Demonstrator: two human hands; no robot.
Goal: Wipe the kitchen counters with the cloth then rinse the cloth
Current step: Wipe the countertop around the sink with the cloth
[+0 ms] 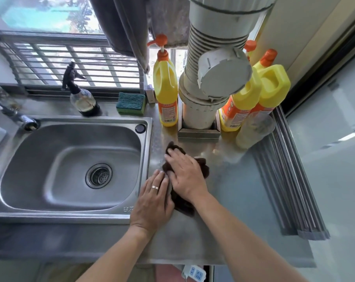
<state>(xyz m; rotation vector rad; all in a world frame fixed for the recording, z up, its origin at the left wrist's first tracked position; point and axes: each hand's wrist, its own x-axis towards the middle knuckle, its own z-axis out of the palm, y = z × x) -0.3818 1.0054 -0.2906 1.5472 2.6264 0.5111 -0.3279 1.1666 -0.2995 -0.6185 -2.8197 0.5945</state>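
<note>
A dark brown cloth (203, 165) lies crumpled on the steel counter (229, 192) just right of the sink (50, 200). My right hand (185, 175) presses flat on top of the cloth, fingers spread toward the sink's rim. My left hand (152, 200), wearing a ring, rests on the cloth's near-left edge, partly over the sink's rim. The cloth's middle is hidden under both hands. The tap (20, 118) stands at the sink's far-left corner, with no water running.
Yellow detergent bottles (166, 86) (256, 98) flank a wide grey pipe (203, 88) behind the cloth. A spray bottle (81, 96) and a green sponge (131, 103) sit behind the sink. A rolled drying rack (290, 180) lies along the counter's right edge.
</note>
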